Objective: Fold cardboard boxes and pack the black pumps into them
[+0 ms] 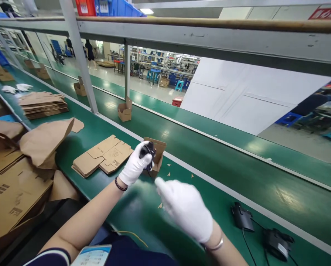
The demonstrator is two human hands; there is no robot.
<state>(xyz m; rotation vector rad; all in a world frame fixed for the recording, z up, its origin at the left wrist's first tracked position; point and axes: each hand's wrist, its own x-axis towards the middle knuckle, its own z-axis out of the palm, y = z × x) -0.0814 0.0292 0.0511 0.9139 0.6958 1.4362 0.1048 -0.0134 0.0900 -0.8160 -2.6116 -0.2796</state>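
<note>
Left hand (136,162) closed round the black device (148,147), long axis looking near upright, right in front of the open carton (160,150) on the tabletop (221,210)! Right hand (186,207) farther off, lower right, fingers curled, blurred; can't tell whether it grips anything.

From my end I had one black device (148,147) on the head feed, gripped in the white-gloved left hand (135,162), held up off the bench (182,218). Compact dark body, partly hidden by the fingers, exact tilt unclear. Directly behind it I saw the carton (160,148): small, plain brown cardboard, folded up, standing open with its lid flap raised. Device overlapped the carton in view; I couldn't tell whether they touched or whether any part was inside.
</note>
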